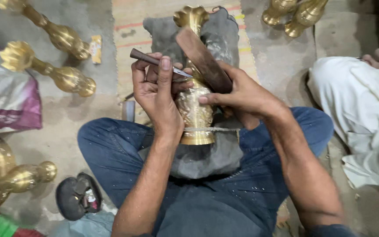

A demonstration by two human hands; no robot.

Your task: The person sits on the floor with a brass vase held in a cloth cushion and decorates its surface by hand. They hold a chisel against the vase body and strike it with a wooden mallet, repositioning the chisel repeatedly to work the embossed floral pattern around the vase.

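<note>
Glossy golden brass vase (pixel 194 109) – belly finely engraved, rough-textured. Dark wooden mallet block (pixel 203 61), matt and worn. Wooden-handled steel chisel (pixel 159 62) – dull grey cloth pad (pixel 207 156), coarse woven mat (pixel 128 26) beneath.

left hand (pixel 156 94): fingers curled, closed | right hand (pixel 242 94): clenched, closed

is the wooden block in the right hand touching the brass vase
Touching. The head view shows the right hand pressing the wooden block flat against the brass vase, no gap between them.
</note>
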